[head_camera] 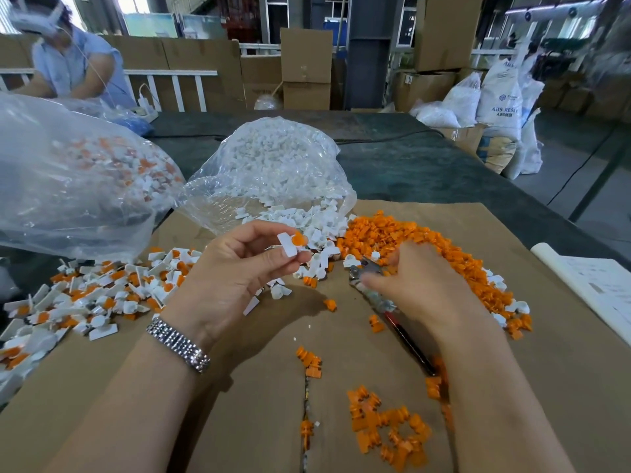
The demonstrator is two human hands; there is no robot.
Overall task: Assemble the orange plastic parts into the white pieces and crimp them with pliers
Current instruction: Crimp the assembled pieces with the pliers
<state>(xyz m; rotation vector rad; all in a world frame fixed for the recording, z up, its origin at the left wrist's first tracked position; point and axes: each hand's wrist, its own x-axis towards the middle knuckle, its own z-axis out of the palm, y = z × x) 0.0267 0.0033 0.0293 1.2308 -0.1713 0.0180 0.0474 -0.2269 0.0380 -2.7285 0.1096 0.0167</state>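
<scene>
White sack (499, 97) at the right — reads "ABS RESIN"; smaller print beneath is unreadable.

A dim workshop: stacked cardboard boxes (306, 68) stand far centre, a white railing (177, 84) runs far left, white sacks (498, 100) crowd the far right, daylit windows behind

Cardboard boxes (306, 68) & resin sacks (498, 100) behind table; another person (73, 59) far left.
</scene>
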